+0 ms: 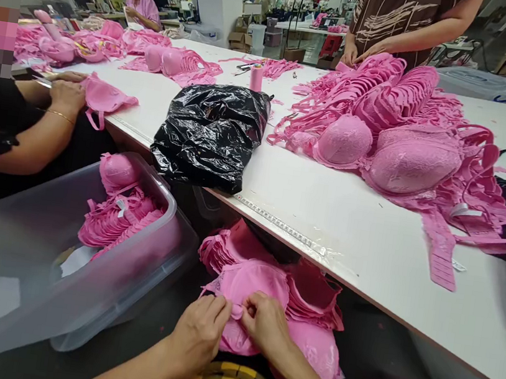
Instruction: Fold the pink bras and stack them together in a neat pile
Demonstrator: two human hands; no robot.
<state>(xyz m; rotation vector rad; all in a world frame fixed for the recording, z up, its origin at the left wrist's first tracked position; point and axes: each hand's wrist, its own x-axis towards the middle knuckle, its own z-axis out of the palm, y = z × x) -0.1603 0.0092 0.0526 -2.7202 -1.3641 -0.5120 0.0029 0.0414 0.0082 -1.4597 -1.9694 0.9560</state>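
Over my lap lies a pink bra (pixel 261 280), its cup lining facing up, with more stacked pink bras (pixel 314 292) behind and beside it. My left hand (pixel 201 326) pinches a narrow pink part of this bra near its middle. Close by on the right, my right hand (pixel 264 326) has its fingers closed on the same bra. A short pink loop shows between the two hands. What exactly lies under the fingertips is hidden.
A white table (pixel 307 203) with a tape measure (pixel 277 221) along its edge stands ahead. It bears a black plastic bag (pixel 211 133) and a large bra pile (pixel 413 155). At left is a clear bin (pixel 168 187) of bras. Co-workers sit at left and stand across.
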